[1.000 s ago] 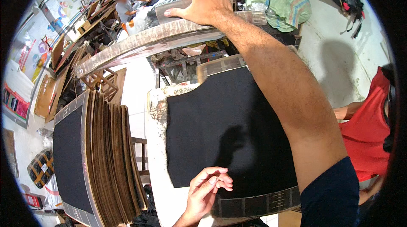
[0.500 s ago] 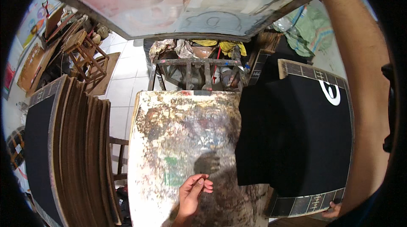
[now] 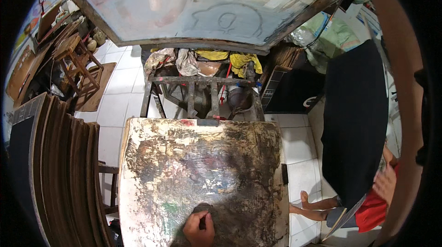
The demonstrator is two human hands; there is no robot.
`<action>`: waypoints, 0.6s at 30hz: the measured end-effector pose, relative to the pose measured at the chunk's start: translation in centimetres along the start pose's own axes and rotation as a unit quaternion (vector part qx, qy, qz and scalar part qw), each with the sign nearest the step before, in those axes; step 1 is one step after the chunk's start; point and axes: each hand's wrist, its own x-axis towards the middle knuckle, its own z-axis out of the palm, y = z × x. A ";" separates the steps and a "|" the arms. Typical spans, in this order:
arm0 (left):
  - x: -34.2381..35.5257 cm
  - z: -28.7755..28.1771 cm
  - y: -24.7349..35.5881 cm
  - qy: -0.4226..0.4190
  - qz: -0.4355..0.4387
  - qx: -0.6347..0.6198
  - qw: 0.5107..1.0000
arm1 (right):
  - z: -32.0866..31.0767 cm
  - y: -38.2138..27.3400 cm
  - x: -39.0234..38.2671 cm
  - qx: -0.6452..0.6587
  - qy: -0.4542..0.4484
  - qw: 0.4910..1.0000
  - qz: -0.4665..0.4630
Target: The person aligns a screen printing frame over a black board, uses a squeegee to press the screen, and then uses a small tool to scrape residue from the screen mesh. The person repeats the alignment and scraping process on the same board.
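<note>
My left hand (image 3: 199, 229) is low over the near part of a paint-stained work table (image 3: 207, 164), its fingers curled in and the thumb close against them. Nothing shows between them. Along the right rim my right forearm (image 3: 411, 62) reaches upward past the raised printing screen (image 3: 152, 2), and its hand lies outside the picture. The dark-framed screen has a pale, stained mesh with a faint drawn outline. At the right, a person in a red shirt (image 3: 370, 210) has hands on a tilted board covered with black cloth (image 3: 352, 122).
Many cloth-covered boards stand in a stack (image 3: 64, 173) on the left. Behind the table are a metal frame (image 3: 202, 81), rags (image 3: 189, 62) and a bucket (image 3: 240, 98). A black-covered board with a white print (image 3: 290, 91) leans beyond. A wooden stool (image 3: 76, 62) is far left.
The cloth-covered board beside the table has moved away to the right and tilted up with the other person. My left hand's fingers have curled in more. The view has shifted, showing more floor at right.
</note>
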 end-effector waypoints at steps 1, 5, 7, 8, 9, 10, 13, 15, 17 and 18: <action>0.7 -0.1 0.3 -0.011 -0.041 -0.051 0.998 | 0.0 -0.5 -1.4 0.002 -0.002 1.000 0.002; 4.8 -1.9 4.4 -0.024 -0.043 -0.145 0.988 | 0.1 -3.0 -8.0 0.008 -0.001 1.000 0.013; 7.0 -3.8 8.5 -0.023 0.011 -0.150 0.988 | 0.8 -4.0 -12.6 0.017 0.008 0.999 0.029; 8.0 -4.7 10.9 -0.034 0.020 -0.194 0.980 | 1.3 -4.5 -14.9 0.020 0.017 0.999 0.036; 9.0 -5.4 13.3 -0.038 0.031 -0.241 0.969 | 2.3 -4.8 -17.7 0.024 0.024 0.998 0.046; 9.8 -6.2 15.6 -0.045 0.051 -0.292 0.954 | 4.3 -5.6 -21.1 0.027 0.131 0.991 -0.016; 9.1 -6.7 21.3 0.035 -0.020 -0.516 0.856 | 7.5 -8.1 -30.5 -0.066 0.179 0.980 -0.051; 7.6 -7.4 22.1 0.023 -0.095 -0.536 0.838 | 10.2 -9.5 -36.1 -0.011 0.247 0.967 -0.066; 5.7 -7.7 21.9 0.025 -0.153 -0.575 0.803 | 11.9 -10.8 -41.4 0.038 0.160 0.986 -0.009; 5.3 -7.4 20.6 0.032 -0.234 -0.556 0.797 | 13.1 -11.3 -43.5 0.076 0.154 0.985 0.001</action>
